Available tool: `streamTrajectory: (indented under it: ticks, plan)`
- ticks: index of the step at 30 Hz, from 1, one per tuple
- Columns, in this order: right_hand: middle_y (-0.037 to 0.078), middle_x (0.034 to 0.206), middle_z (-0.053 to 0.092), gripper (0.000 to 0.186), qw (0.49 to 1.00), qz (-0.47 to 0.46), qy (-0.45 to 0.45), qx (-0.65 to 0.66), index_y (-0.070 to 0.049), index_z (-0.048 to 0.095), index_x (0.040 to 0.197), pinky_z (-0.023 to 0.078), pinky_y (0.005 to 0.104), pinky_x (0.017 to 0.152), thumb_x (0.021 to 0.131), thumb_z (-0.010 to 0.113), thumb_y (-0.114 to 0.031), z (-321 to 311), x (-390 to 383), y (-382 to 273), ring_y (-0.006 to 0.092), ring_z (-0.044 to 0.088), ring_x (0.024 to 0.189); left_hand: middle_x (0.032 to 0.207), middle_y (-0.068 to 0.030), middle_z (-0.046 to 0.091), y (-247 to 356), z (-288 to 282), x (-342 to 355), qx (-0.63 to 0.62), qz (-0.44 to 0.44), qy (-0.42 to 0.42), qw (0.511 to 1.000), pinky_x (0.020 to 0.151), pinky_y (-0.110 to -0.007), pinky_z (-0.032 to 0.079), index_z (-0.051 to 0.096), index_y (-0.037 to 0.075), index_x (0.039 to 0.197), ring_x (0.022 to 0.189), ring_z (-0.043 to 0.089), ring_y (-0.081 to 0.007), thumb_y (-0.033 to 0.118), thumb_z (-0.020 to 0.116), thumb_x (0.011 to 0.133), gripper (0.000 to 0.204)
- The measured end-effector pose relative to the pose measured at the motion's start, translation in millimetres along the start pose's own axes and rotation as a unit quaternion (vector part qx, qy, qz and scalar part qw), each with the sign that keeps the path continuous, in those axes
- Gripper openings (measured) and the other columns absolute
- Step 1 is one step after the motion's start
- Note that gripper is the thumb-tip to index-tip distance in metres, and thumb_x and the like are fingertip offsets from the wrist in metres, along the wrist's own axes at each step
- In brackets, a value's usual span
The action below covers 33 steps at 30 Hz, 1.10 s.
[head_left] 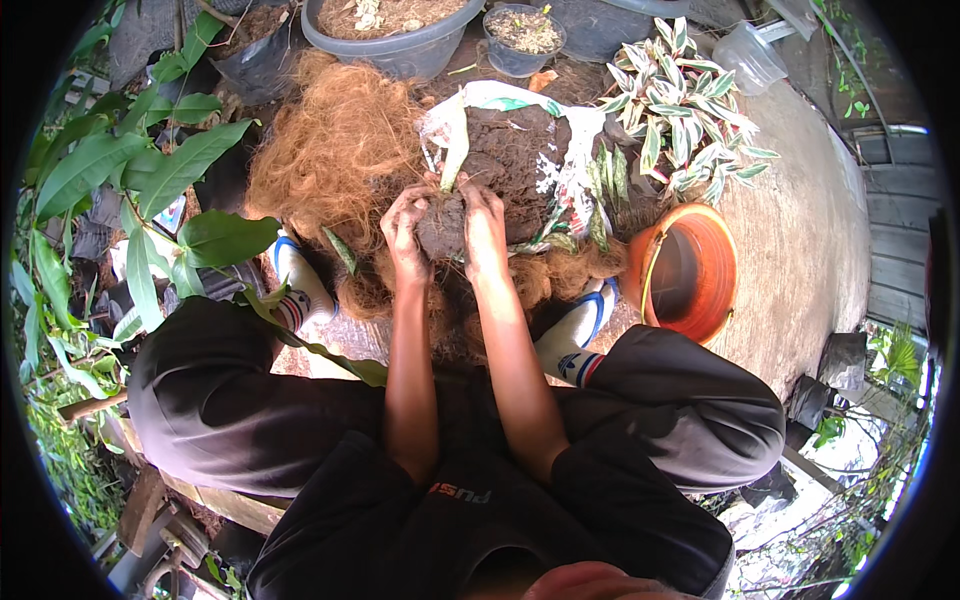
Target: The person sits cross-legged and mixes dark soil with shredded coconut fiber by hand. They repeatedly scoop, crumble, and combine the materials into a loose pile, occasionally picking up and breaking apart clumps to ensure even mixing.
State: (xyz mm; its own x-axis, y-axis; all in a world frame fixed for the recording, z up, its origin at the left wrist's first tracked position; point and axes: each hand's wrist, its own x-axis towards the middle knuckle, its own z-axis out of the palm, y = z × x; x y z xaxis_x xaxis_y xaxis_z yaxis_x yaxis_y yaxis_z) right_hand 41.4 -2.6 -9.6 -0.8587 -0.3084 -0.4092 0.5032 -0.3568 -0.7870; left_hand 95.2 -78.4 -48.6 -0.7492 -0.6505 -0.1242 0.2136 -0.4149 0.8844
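Note:
Between my legs, my left hand point(408, 225) and my right hand point(484, 220) close around a dark lump of soil point(442, 232) with a pale green, upright leaf cutting point(455, 145) rising from its top. Just behind my hands lies an open white sack point(480, 95) holding wet dark soil point(515, 165). A heap of brown coconut fibre point(325, 150) is to the left, and more fibre clumps point(595, 258) lie below the sack. Mottled green leaf pieces point(610, 175) rest along the sack's right side.
An orange bucket point(712, 250) of murky water stands at my right. A variegated plant point(680, 120), a clear plastic cup point(750, 65) and dark pots point(390, 45) sit at the back. Broad-leaved branches point(180, 170) reach in from the left. My socked feet in sandals point(302, 280) flank the work.

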Motion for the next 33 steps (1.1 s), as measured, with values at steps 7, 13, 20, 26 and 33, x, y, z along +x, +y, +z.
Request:
streamTrajectory:
  ticks: [7,13,20,26,33]
  plan:
    - [0.010,0.109,0.065,0.037,0.989,0.057,-0.060,0.126,0.004,0.061,0.114,0.046,0.0309,0.092,0.097,0.037,-0.020,-11.3,2.7,6.8,0.0183,0.061,0.101,0.100,-0.0075,0.061,21.3,15.6,-3.5,0.097,0.091,-0.016,0.991,0.091,-0.032,0.040,0.058,0.000,0.096,0.098,0.056,-0.0182,0.018,0.062,0.080,0.024]
    - [0.007,0.104,0.064,0.027,0.989,0.057,-0.023,0.131,0.001,0.060,0.112,0.049,0.0274,0.083,0.093,0.050,-0.014,-12.9,2.2,3.9,0.0157,0.061,0.095,0.103,-0.0073,0.061,33.8,27.0,-5.4,0.097,0.106,-0.015,0.989,0.092,-0.033,0.042,0.057,0.001,0.105,0.097,0.057,-0.0178,0.010,0.062,0.078,0.028]
    - [0.007,0.101,0.063,0.028,0.996,0.029,0.039,0.080,0.002,0.060,0.109,0.049,0.0287,0.078,0.097,0.048,-0.020,-9.5,0.5,7.8,0.0136,0.061,0.087,0.103,-0.0108,0.063,29.0,26.6,-6.0,0.146,0.130,-0.008,0.981,0.094,-0.033,0.041,0.062,-0.003,0.101,0.100,0.057,-0.0198,0.012,0.061,0.078,0.028]
    - [0.009,0.100,0.063,0.046,0.997,-0.039,0.022,0.057,0.003,0.059,0.110,0.050,0.0290,0.077,0.102,0.036,-0.037,-11.5,5.7,24.2,0.0128,0.060,0.088,0.103,-0.0134,0.065,25.8,22.6,-3.3,0.149,0.167,-0.013,0.975,0.096,-0.036,0.041,0.068,-0.004,0.094,0.102,0.059,-0.0238,0.011,0.062,0.078,0.023]
    - [0.016,0.110,0.062,0.045,0.980,-0.040,0.022,0.195,0.003,0.053,0.117,0.050,0.0337,0.084,0.101,0.035,-0.036,-9.4,9.9,33.0,0.0204,0.062,0.095,0.096,-0.0133,0.066,23.4,23.5,-4.4,0.138,0.164,-0.031,0.976,0.091,-0.036,0.044,0.068,-0.005,0.091,0.099,0.060,-0.0233,0.011,0.062,0.081,0.019]
